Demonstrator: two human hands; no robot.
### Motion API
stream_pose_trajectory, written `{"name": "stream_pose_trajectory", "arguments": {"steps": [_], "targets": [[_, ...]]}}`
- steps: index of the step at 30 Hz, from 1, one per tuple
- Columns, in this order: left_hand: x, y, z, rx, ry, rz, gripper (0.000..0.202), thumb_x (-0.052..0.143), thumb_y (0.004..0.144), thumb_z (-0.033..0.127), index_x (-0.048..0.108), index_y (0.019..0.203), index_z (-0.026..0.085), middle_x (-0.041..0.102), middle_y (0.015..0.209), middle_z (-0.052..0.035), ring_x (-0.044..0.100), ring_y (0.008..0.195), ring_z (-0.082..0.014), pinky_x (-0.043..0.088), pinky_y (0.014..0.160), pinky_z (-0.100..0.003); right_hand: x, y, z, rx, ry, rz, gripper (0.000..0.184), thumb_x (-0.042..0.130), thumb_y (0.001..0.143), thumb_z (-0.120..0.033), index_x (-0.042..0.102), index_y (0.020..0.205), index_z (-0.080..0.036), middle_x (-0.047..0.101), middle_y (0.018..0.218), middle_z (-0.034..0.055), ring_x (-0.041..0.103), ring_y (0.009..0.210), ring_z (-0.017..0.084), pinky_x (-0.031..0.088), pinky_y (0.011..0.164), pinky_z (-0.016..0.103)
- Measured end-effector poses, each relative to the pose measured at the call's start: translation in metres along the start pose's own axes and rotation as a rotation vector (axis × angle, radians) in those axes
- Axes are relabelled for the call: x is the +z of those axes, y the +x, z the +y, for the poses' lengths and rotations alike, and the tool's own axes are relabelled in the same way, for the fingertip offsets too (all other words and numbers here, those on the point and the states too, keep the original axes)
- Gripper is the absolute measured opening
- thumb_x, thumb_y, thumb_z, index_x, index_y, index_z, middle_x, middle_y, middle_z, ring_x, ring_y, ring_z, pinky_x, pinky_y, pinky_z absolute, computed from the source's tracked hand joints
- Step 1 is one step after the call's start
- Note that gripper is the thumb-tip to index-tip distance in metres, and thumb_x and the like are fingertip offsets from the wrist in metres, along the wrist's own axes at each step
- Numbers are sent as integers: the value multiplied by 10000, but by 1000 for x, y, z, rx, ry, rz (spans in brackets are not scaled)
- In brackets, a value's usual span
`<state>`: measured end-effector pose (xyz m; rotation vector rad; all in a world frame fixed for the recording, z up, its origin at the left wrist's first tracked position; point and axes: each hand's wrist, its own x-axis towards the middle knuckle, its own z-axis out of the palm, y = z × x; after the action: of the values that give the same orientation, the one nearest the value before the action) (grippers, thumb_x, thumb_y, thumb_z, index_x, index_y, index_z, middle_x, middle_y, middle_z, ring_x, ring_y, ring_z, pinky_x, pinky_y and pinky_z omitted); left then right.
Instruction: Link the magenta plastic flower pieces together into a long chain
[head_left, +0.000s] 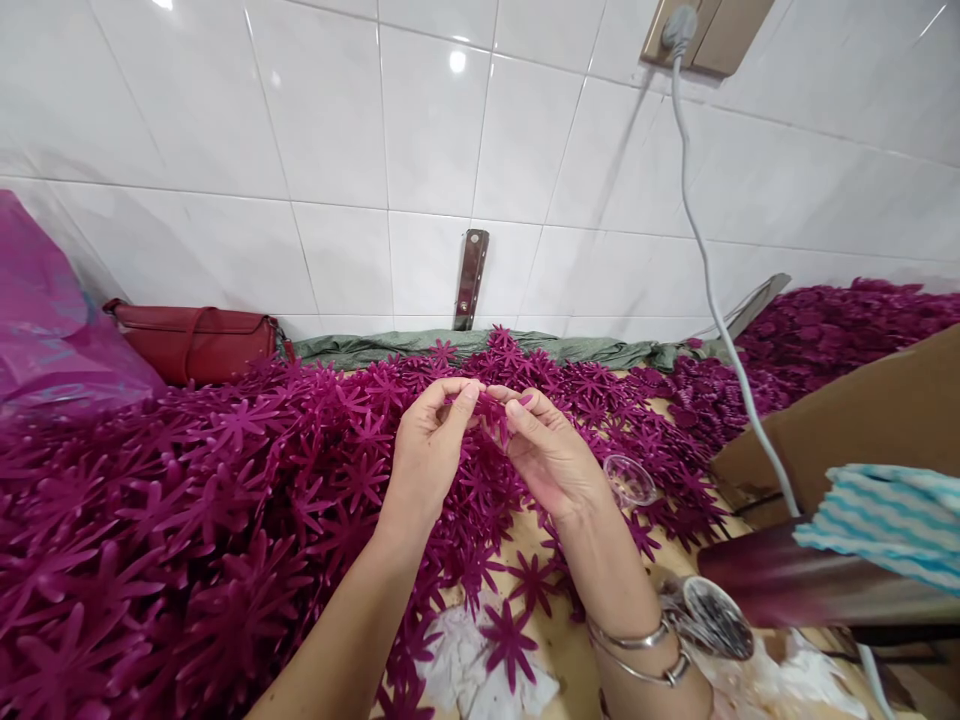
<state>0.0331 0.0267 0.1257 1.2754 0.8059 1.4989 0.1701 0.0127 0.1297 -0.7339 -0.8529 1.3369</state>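
In the middle of the head view, my left hand (433,440) and my right hand (553,448) meet over a heap of magenta petal pieces (240,510). Both hands pinch one magenta flower petal piece (493,408) between thumbs and fingertips, and my fingers hide part of it. The loose pieces in the heap are flat and star-shaped, with several narrow rounded petals each. A single magenta piece (510,640) lies on crumpled white tissue below my hands. To the right of my right wrist sits a clear round plastic dish (628,481).
Behind the heap stands a white tiled wall (330,110), with a red handbag (199,342) and a purple plastic bag (56,310) at left. A white power cable (709,270) hangs down on the right, past brown cardboard (847,410) and a blue-striped cloth (889,525).
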Motion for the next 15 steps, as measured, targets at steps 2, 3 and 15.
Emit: {"name": "stream_pose_trajectory", "arguments": {"steps": [2, 3, 15], "targets": [[-2, 1, -2, 11, -17, 39, 197, 663, 924, 388, 705, 957, 198, 706, 939, -20, 642, 885, -156, 513, 837, -271, -3, 0, 0, -4, 53, 23, 303, 932, 632, -297, 635, 679, -265, 784, 1007, -51, 705, 977, 156, 515, 1037, 346], [-3, 2, -2, 15, -26, 66, 197, 666, 921, 389, 699, 955, 197, 700, 917, -13, 637, 852, -146, 510, 821, -264, -4, 0, -1, -19, 79, 40, 298, 928, 640, -289, 635, 687, -267, 786, 995, -54, 709, 981, 154, 515, 1046, 345], [-25, 14, 14, 193, 116, 239, 136, 649, 933, 310, 629, 983, 185, 551, 711, 38, 461, 564, -75, 371, 523, -184, -13, 9, 2, -291, -161, 192, 341, 915, 660, -354, 631, 807, -237, 668, 646, -79, 632, 586, 95, 526, 610, 217]]}}
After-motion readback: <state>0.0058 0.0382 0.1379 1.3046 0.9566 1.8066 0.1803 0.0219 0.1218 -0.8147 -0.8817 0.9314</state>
